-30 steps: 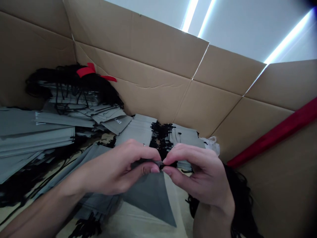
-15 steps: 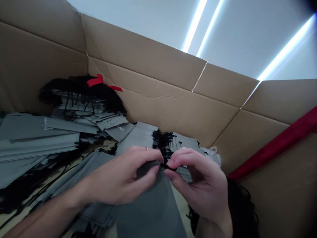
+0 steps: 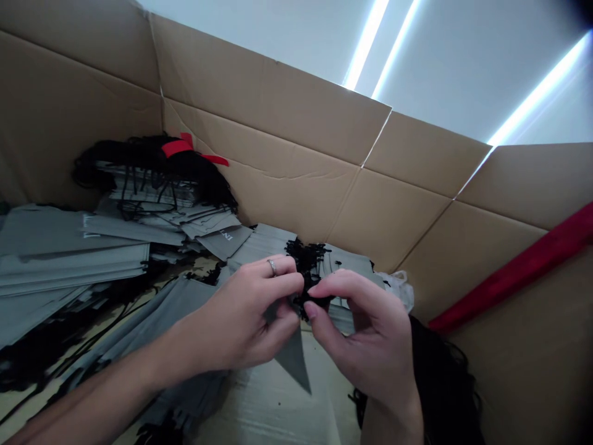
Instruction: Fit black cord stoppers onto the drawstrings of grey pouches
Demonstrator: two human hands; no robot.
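A: What has shifted since the earlier view?

B: The left hand (image 3: 236,315) has turned, so its ring (image 3: 272,267) now faces up, and less of the grey cloth pouch (image 3: 291,358) hangs below it, just a narrow tip pointing down.

A: And the grip?

B: Both hands are closed. The left pinches the pouch, while the right hand (image 3: 365,334) closes on the black cords (image 3: 306,296) bunched right against it.

A: How much is done, and how much is left?

B: One pouch is in hand. Flat stacks of pouches (image 3: 69,259) lie left of the grip, and more pouches with tangled cords (image 3: 148,185) sit further back, near a red strip (image 3: 176,147). Directly behind the grip is another batch (image 3: 347,262). I can't count them.

A: What holds them?

B: A cardboard box (image 3: 278,161) surrounds everything. A heap of loose black cord (image 3: 440,377) lies right of the grip, against the box's wall.
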